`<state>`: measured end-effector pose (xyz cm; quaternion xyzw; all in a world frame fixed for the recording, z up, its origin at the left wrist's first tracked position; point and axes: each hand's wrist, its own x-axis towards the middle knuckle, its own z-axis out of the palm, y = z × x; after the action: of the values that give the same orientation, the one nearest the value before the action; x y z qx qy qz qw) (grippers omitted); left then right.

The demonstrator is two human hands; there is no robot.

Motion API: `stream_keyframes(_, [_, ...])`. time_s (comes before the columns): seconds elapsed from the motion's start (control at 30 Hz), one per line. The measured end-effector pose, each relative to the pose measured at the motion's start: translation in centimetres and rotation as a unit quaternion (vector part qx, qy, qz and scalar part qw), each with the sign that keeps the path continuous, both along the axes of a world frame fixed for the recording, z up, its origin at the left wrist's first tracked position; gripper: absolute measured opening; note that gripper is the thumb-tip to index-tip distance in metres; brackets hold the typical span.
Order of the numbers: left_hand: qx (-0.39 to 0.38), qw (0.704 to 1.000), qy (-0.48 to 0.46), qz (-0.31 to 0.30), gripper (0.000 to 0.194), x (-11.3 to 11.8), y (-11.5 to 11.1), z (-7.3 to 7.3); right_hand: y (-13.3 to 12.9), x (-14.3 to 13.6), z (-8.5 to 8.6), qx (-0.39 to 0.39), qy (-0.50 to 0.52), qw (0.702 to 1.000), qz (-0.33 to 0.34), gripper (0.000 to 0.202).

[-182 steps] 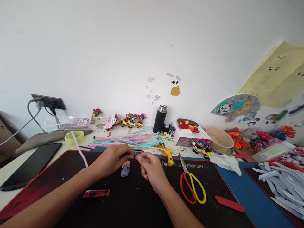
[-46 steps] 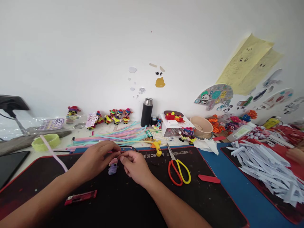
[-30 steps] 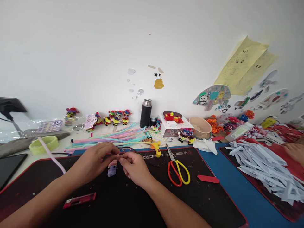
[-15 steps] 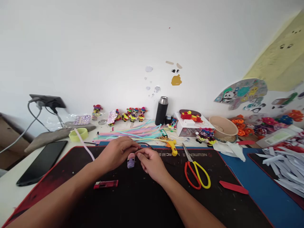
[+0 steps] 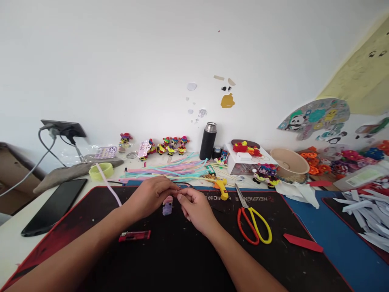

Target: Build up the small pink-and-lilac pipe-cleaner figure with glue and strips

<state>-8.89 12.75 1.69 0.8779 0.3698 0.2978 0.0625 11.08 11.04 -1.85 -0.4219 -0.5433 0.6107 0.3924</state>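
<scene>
My left hand [image 5: 152,196] and my right hand [image 5: 196,206] meet at their fingertips above the black mat [image 5: 179,259]. Both are pinched closed around something too small to make out. Just below and between them is a small purple and pink fuzzy figure [image 5: 167,206], partly behind the left fingers. A pale lilac pipe cleaner [image 5: 108,185] slants down to my left wrist. Nearer to me on the mat lies a red lighter [image 5: 134,236].
Scissors with red and yellow handles [image 5: 252,221], a yellow glue gun [image 5: 222,189] and a red strip [image 5: 303,242] lie to the right. Behind are pastel pipe cleaners [image 5: 170,170], a black flask [image 5: 208,142] and small figures. A phone [image 5: 54,207] lies left.
The view has shifted slightly. My fingertips have come closer together, and my left fingers now cover more of the purple figure's top.
</scene>
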Motion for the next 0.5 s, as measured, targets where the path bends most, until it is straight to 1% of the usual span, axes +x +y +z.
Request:
stream_keyframes(0.1, [0.003,1.000,0.006,0.004,0.015,0.03,-0.03,0.13,0.10,-0.01,-0.07,0.002,0.010,1.000,0.000,0.030])
stream_keyframes(0.23, [0.043,0.999,0.018,-0.008,0.017,-0.03,0.01,0.06,0.14,-0.05,0.00,-0.001,0.020,1.000,-0.003,0.030])
stream_keyframes(0.37, [0.087,0.994,0.061,-0.034,0.015,-0.13,0.07,-0.11,0.11,-0.12,0.10,-0.009,0.033,0.999,-0.001,0.033])
stream_keyframes(0.5, [0.127,0.984,0.110,-0.052,0.017,-0.21,-0.01,0.15,0.15,-0.19,-0.02,-0.018,0.045,0.999,-0.007,0.034])
